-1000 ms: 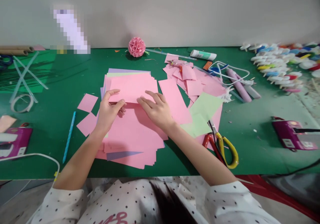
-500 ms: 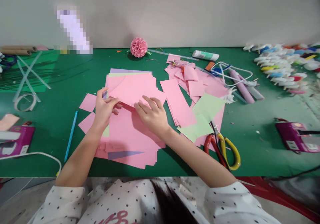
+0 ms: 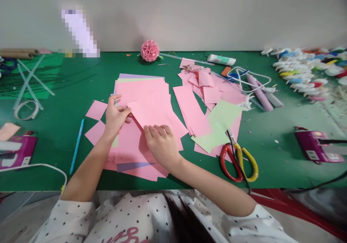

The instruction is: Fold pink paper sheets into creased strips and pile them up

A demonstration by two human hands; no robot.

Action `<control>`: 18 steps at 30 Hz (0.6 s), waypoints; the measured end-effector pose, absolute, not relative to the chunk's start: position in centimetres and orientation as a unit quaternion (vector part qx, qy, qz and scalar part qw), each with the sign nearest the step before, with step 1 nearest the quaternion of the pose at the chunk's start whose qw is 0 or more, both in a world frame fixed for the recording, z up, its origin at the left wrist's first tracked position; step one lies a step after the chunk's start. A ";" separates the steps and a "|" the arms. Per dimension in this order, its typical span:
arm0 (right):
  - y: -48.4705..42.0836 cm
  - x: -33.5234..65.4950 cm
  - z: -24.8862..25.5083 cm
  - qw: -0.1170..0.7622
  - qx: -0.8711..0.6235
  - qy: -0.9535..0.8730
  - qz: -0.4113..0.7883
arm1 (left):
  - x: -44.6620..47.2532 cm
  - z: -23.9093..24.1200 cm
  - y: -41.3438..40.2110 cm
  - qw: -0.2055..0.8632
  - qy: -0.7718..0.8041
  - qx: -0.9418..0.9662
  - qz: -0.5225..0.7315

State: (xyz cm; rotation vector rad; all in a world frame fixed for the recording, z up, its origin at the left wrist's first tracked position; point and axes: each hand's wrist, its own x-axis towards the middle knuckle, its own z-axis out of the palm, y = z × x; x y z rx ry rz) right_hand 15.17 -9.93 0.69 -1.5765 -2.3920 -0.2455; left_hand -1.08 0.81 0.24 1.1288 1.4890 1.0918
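Observation:
A pink sheet of paper (image 3: pixel 157 109) lies tilted above a stack of paper (image 3: pixel 135 142), which is mostly pink with purple and green edges showing. My left hand (image 3: pixel 116 116) pinches the sheet's left corner between thumb and fingers. At its near edge, my right hand (image 3: pixel 162 143) has its fingers curled over the paper; the thumb is hidden underneath. Close to the right of the stack lie narrow pink strips (image 3: pixel 192 111). Small pink squares (image 3: pixel 97 110) rest on the left side.
Scissors (image 3: pixel 238 160) with red and yellow handles lie right of my right arm. A blue pencil (image 3: pixel 77 147) is by my left forearm. Behind the stack sits a pink paper ball (image 3: pixel 150 51). Green sheets (image 3: pixel 225 116), scraps and a glue stick (image 3: pixel 221 60) are at right.
The pink sheet has turned, its near edge now sloping more steeply down to the right. My right hand has moved down toward me and its fingers have curled in. My left hand keeps the corner.

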 end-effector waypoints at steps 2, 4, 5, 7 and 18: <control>-10.5 14.8 0.7 0.120 -0.553 -0.820 -0.083 | -1.1 0.1 0.8 0.460 0.609 0.470 0.444; -11.0 14.5 0.9 0.111 -0.553 -0.821 -0.088 | -1.2 0.0 0.8 0.454 0.612 0.470 0.444; -11.2 14.4 1.0 0.111 -0.550 -0.823 -0.093 | -1.2 -0.1 0.9 0.454 0.614 0.470 0.443; -11.6 14.2 1.2 0.116 -0.544 -0.825 -0.104 | -1.3 -0.2 0.9 0.452 0.614 0.475 0.439; -12.6 14.1 4.5 -0.009 -0.545 -0.835 0.076 | -1.3 -0.8 1.2 0.444 0.610 0.447 0.481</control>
